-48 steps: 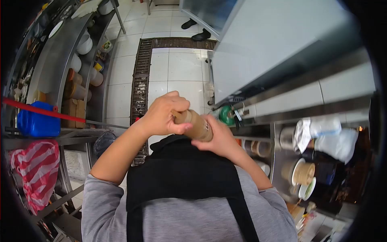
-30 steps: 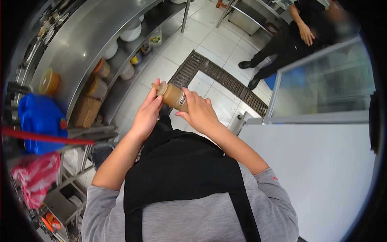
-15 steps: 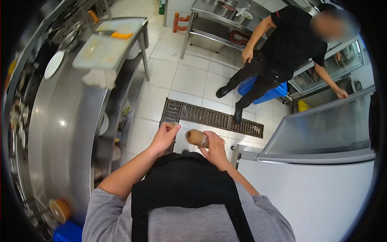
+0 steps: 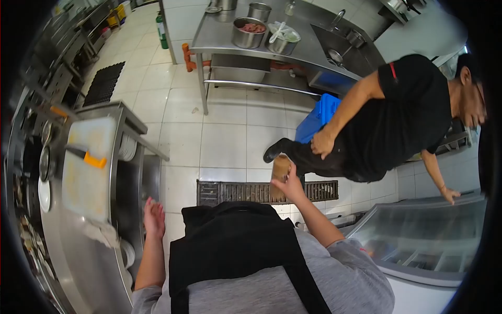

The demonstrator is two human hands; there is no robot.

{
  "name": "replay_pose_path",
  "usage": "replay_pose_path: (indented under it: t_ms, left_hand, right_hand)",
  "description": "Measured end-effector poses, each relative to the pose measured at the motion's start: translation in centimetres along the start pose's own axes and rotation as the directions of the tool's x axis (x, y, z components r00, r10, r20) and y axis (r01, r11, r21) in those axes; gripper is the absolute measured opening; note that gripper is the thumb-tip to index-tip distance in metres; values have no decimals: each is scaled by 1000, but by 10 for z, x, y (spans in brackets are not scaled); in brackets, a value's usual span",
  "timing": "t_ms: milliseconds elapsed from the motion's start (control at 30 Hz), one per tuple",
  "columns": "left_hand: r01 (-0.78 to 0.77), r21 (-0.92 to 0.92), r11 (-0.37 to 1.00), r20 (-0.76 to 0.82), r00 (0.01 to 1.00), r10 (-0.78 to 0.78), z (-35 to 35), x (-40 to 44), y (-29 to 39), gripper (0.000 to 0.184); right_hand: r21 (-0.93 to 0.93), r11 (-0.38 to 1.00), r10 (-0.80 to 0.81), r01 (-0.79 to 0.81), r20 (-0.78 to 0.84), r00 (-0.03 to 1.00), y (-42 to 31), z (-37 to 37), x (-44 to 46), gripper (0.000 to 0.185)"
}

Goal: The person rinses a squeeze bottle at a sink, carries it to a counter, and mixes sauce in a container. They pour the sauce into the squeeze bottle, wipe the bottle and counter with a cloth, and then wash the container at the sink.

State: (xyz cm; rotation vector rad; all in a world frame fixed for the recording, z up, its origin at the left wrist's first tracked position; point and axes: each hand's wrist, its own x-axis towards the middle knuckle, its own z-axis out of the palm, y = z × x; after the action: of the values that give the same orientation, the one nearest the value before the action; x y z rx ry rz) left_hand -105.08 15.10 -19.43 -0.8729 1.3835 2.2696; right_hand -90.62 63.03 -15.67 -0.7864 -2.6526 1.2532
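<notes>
My right hand (image 4: 291, 187) is wrapped round the lower part of a brown jar (image 4: 281, 168), held upright over the floor grate in front of my apron. The jar's top end points away from me, and no lid shows on it. My left hand (image 4: 154, 219) is raised beside the metal counter at the left, well apart from the jar. Its fingers are curled together; what they hold is too small to make out.
A co-worker (image 4: 397, 115) in black leans over an open glass freezer lid (image 4: 423, 235) at the right. On the left counter, an orange-handled knife (image 4: 94, 160) rests on a cutting board (image 4: 86, 183). Behind are a blue bin (image 4: 314, 121) and a steel table (image 4: 219, 39) with pots.
The view has turned right. My hands have moved far apart, the left toward the counter, the right still gripping the jar. The co-worker now bends lower over the freezer.
</notes>
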Motion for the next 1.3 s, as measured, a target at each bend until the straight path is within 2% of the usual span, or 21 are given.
replay_pose_path:
  t_ms: [100, 233, 333, 400, 433, 467, 500, 533, 567, 600, 667, 733, 767, 867, 933, 967, 1033, 1100, 1167, 1233, 1300]
  left_hand:
    - [105, -114, 988, -144, 982, -121, -1, 41, -3, 29]
    - [175, -74, 982, -247, 950, -188, 58, 111, -1, 28]
    - [16, 265, 964, -76, 997, 5, 153, 178, 5, 35]
    - [-1, 481, 877, -24, 1000, 14, 248, 220, 14, 34]
    - [-85, 544, 835, 129, 992, 17, 302, 231, 15, 34]
    - [-181, 588, 788, 281, 960, 11, 354, 244, 17, 34]
    - [-284, 611, 739, 475, 878, -55, 401, 263, 10, 34]
    - [-442, 586, 680, 661, 745, -85, 451, 276, 0, 36]
    - [-544, 515, 662, 785, 609, -110, 509, 266, -3, 37]
    - [-605, 510, 612, 841, 501, -205, 557, 260, -7, 44]
    - [-769, 430, 473, 894, 288, -344, 649, 239, -13, 57]
    - [-842, 348, 413, 885, 149, -440, 723, 232, -39, 71]
    - [-846, 337, 413, 883, 132, -451, 756, 227, -53, 71]
    - [-909, 224, 350, 906, 62, -420, 831, 224, -92, 76]
    - [-941, 54, 335, 961, -42, -272, 872, 232, -117, 79]
    - [-940, 58, 335, 961, -39, -274, 887, 237, -128, 79]
    - [-945, 136, 297, 979, 82, -185, 904, 236, -135, 78]
    - [-884, 268, 382, 960, 277, -31, 904, 233, -144, 79]
    - [-826, 423, 373, 903, 419, -94, 900, 224, -139, 83]
    - [-844, 447, 296, 892, 446, -76, 888, 236, -141, 86]
    - [-867, 446, 222, 889, 458, 6, 878, 237, -139, 88]
  right_hand:
    - [127, 990, -44, 53, -75, 996, -43, -21, 92, 91]
    - [372, 923, -30, 97, -181, 983, -63, -27, 204, 78]
    - [453, 890, 67, 60, -260, 963, -48, -31, 273, 71]
    - [546, 838, 214, 7, -340, 916, -24, -39, 316, 66]
    - [539, 842, 233, -7, -351, 907, -8, -50, 333, 66]
    - [625, 775, 399, -93, -369, 839, 8, -62, 349, 66]
    - [708, 690, 547, -150, -374, 749, 17, -81, 365, 66]
    - [710, 688, 558, -147, -389, 733, 19, -103, 380, 66]
    - [795, 591, 651, -139, -367, 665, 18, -126, 393, 67]
    - [868, 483, 733, -114, -330, 595, 20, -148, 406, 67]
    - [891, 453, 725, -8, -363, 585, 35, -190, 425, 66]
    - [901, 423, 716, 97, -398, 574, 48, -219, 438, 64]
    - [878, 449, 708, 167, -464, 533, 48, -236, 445, 62]
    - [788, 555, 648, 266, -610, 456, 47, -289, 474, 59]
    - [694, 657, 558, 294, -710, 429, 62, -325, 506, 61]
    - [696, 657, 561, 290, -708, 429, 74, -345, 531, 61]
    - [624, 698, 434, 351, -759, 486, 103, -389, 596, 65]
    - [429, 827, 253, 363, -861, 441, 155, -433, 685, 67]
    - [387, 803, 172, 453, -878, 446, 179, -475, 775, 70]
    - [293, 824, 86, 485, -910, 405, 196, -519, 864, 70]
    - [82, 903, -62, 421, -946, 317, 198, -557, 939, 69]
